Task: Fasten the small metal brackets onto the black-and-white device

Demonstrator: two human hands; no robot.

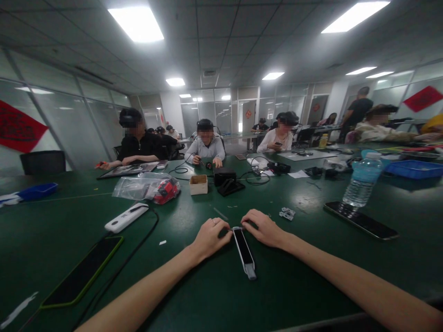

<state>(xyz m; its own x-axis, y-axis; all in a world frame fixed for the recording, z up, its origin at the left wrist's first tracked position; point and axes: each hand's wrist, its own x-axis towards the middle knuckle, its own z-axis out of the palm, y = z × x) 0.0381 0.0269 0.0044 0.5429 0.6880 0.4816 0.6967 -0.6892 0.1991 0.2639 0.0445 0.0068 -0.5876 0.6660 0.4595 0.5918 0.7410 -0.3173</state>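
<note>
A slim grey-white device (244, 252) with a long black face lies on the green table, its narrow grey end towards me. My left hand (212, 237) rests beside its far end on the left, fingers curled and thumb close to the index finger. On the other side, my right hand (262, 227) has its fingers bent inward at the same far end. Both sets of fingertips are at the device's top corners; whatever they pinch there is too small to make out. A small grey metal-looking part (287, 213) lies right of my right hand.
At left are a green-edged phone (83, 272), a white power strip (127, 217) and a bag with red items (148, 186). Ahead stands a small box (198, 185). A water bottle (363, 182) and a dark phone (362, 220) are at right. People sit across the table.
</note>
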